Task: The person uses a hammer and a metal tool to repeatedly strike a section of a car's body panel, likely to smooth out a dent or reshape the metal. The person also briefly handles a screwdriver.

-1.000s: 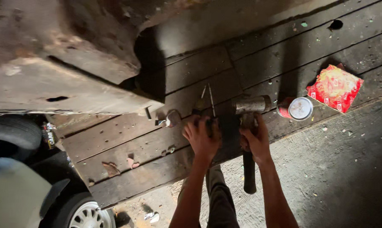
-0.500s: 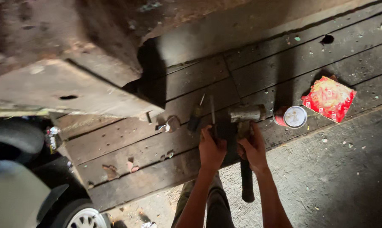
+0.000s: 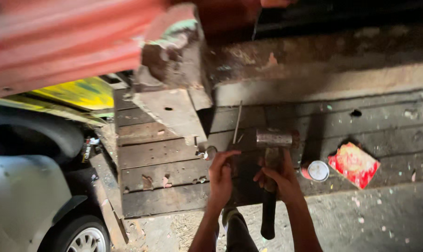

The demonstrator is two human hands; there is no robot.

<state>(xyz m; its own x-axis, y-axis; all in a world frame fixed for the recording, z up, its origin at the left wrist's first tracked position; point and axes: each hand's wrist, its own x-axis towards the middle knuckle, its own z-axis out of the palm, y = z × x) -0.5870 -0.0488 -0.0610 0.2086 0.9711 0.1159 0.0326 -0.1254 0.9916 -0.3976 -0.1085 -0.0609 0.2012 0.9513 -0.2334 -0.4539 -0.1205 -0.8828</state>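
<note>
At three o'clock we see a red packet (image 3: pixel 355 164) just beside a round tin (image 3: pixel 317 171) on the wooden planks (image 3: pixel 155 151). At eight o'clock, a car wheel (image 3: pixel 80 235); at twelve, a rusty metal block (image 3: pixel 174 70).

Dull metal hammer head (image 3: pixel 275 138) on rough wooden planks (image 3: pixel 164 154)

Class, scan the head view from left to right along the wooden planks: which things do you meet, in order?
White vehicle wheel → left hand → hammer, right hand on its handle → small round tin → red packet.
</note>
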